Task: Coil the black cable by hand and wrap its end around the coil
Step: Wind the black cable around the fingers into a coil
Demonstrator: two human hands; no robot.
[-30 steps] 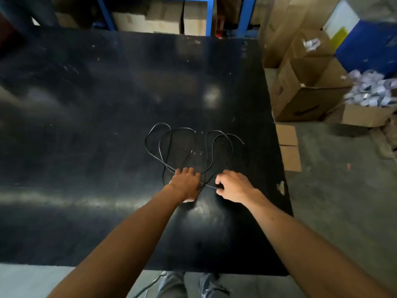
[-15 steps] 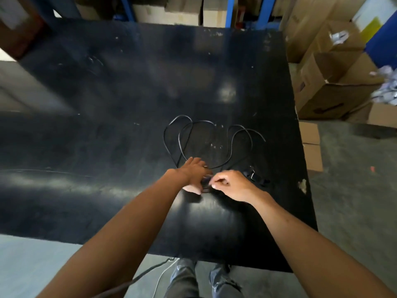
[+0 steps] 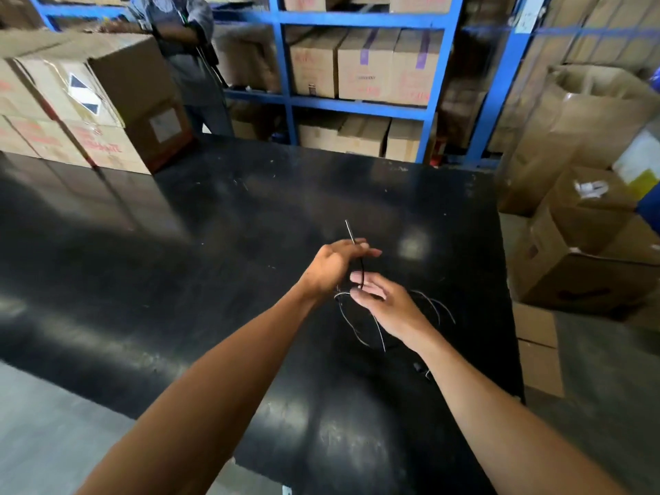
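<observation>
A thin black cable (image 3: pixel 361 271) runs between both hands above the black table (image 3: pixel 221 266). My left hand (image 3: pixel 332 266) is raised and closed around the cable, whose short end sticks up past the fingers. My right hand (image 3: pixel 384 303) sits just below and to the right, fingers pinching the same strand. Loose loops of the cable hang beneath the hands and trail over the table to the right. A small dark plug (image 3: pixel 418 366) lies by my right forearm.
Cardboard boxes (image 3: pixel 89 101) are stacked on the table's far left corner. A person (image 3: pixel 185 55) stands behind the table by blue shelving (image 3: pixel 357 98) full of boxes. More cardboard boxes (image 3: pixel 585 244) crowd the floor on the right.
Both hands have lifted the cable off the table; its loops, flat before, now hang beneath them. The camera has tilted up, so the shelving and a standing person have come into view.
</observation>
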